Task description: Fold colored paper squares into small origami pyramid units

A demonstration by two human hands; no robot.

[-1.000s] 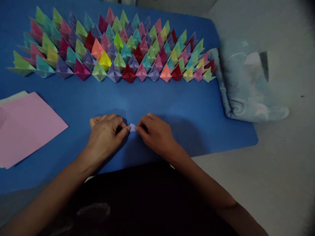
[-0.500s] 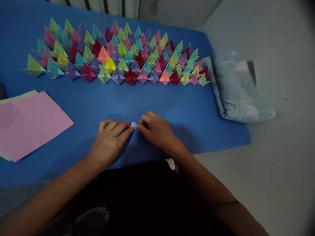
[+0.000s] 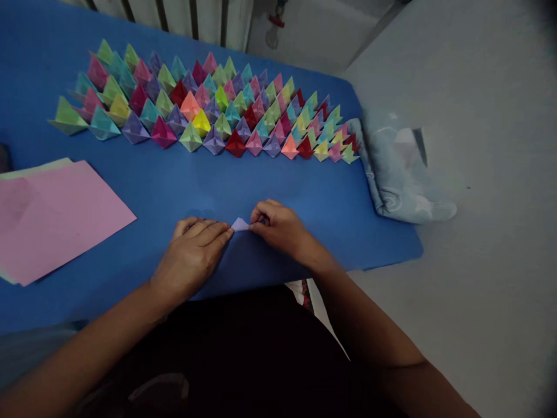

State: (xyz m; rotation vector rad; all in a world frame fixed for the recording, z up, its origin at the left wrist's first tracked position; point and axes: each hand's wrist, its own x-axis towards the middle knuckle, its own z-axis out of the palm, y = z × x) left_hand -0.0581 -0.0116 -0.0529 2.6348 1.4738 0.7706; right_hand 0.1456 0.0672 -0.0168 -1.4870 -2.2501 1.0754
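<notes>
A small folded piece of lilac paper (image 3: 240, 224) lies low over the blue table, its pointed top showing between my two hands. My left hand (image 3: 195, 247) pinches its left corner between thumb and fingers, with the palm resting near the table. At the opposite corner, my right hand (image 3: 278, 227) grips the paper between thumb and forefinger, the other fingers curled. Both ends of the paper are partly hidden under my fingertips. Beyond my hands stand several rows of folded paper boats (image 3: 213, 139) in many colours.
Pink paper sheets (image 3: 73, 217) lie at the left of the blue table (image 3: 174, 180), over a pale green one. A folded grey-blue cloth (image 3: 391, 174) sits at the right edge. White slats (image 3: 209, 23) border the far side, and a pale wall (image 3: 487, 174) stands right.
My right hand has shifted slightly right, so more of the lilac paper shows between my hands. The left hand keeps its grip. The camera view has turned a little.
</notes>
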